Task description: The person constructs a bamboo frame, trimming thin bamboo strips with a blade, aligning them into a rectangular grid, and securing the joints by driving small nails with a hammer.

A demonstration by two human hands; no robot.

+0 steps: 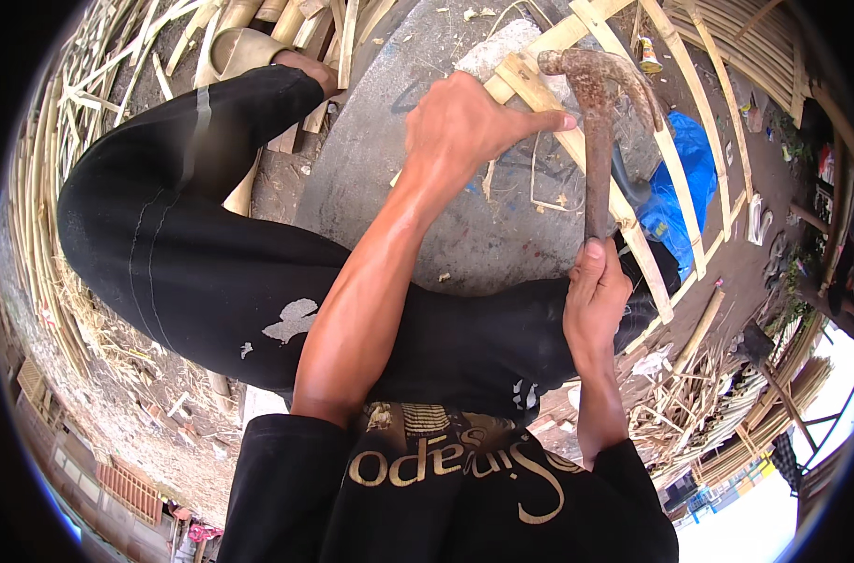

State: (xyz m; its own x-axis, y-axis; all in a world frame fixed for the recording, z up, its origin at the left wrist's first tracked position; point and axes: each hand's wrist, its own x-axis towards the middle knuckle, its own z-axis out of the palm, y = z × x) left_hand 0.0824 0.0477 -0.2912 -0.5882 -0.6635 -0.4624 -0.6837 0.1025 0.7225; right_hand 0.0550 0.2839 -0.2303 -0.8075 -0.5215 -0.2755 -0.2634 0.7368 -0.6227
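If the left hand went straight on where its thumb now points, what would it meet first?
Probably the rusty hammer held in the right hand: its shaft appears just beyond the thumb of the left hand, though depth is unclear.

The hammer [597, 141] is mottled rust-brown, the bamboo strips [644, 258] pale yellow, the slab [352, 178] speckled grey, the plastic sheet [691, 164] by its right edge bright blue, the trousers [211, 253] black with grey blotches.

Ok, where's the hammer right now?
Head view, right of centre: the rusty hammer is gripped in the right hand, its handle just to the right of the left hand.
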